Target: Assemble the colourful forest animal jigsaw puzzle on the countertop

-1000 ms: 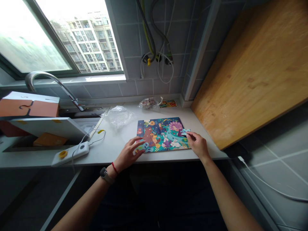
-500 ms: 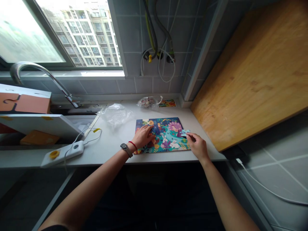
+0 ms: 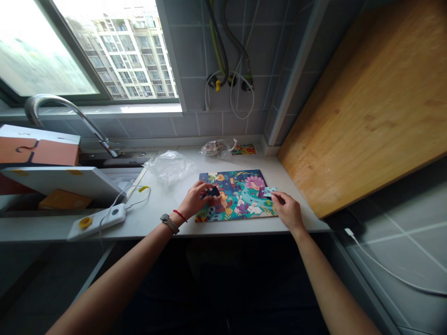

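Observation:
A colourful puzzle (image 3: 249, 193) with rabbits and a pink peacock lies flat on the white counter. My left hand (image 3: 195, 197), with a watch and red band at the wrist, pinches a dark puzzle piece (image 3: 213, 191) over the puzzle's left part. At the right edge, my right hand (image 3: 287, 208) has a light blue piece (image 3: 269, 191) between thumb and fingers. That piece overlaps the puzzle's right side, below and right of the peacock.
Behind the puzzle are a clear bag of pieces (image 3: 213, 148) and a small picture card (image 3: 244, 149). Crumpled plastic (image 3: 170, 166) and a power strip (image 3: 101, 222) sit to the left, near the sink. A wooden board (image 3: 370, 111) leans at right.
My left hand has moved left and lifted a dark piece off the puzzle's upper left area. My right hand has hardly moved. The view has shifted slightly.

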`<move>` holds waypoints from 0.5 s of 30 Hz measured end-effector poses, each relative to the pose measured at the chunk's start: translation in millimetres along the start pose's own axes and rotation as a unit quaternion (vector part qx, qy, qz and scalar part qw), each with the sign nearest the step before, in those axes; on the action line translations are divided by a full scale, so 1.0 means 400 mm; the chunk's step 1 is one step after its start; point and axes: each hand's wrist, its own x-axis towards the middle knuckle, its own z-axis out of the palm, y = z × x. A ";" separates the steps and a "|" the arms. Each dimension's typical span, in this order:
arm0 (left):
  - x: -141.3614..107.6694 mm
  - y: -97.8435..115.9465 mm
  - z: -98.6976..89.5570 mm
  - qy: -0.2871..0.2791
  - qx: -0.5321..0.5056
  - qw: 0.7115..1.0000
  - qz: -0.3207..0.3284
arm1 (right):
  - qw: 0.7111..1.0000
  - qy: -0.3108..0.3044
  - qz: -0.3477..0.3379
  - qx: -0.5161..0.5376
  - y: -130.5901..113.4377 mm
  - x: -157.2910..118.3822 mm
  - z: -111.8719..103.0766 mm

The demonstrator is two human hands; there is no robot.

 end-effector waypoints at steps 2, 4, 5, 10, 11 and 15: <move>-0.017 -0.006 -0.022 -0.002 -0.003 1.000 -0.014 | 1.000 0.002 0.003 0.001 0.001 0.000 0.001; -0.034 -0.009 -0.045 -0.011 0.001 1.000 -0.028 | 1.000 0.001 0.005 0.003 0.002 0.000 0.001; -0.042 -0.008 -0.056 -0.016 0.006 0.999 -0.033 | 1.000 0.001 0.006 0.003 0.002 0.000 0.001; -0.080 0.009 -0.094 -0.034 0.043 0.997 -0.051 | 1.000 0.006 0.010 -0.001 0.005 0.000 -0.003; -0.087 0.013 -0.097 -0.035 0.049 0.997 -0.055 | 1.000 0.007 0.009 0.000 0.005 0.000 -0.003; -0.114 0.022 -0.105 -0.025 0.064 0.995 -0.072 | 1.000 0.000 0.004 0.011 0.004 -0.003 -0.004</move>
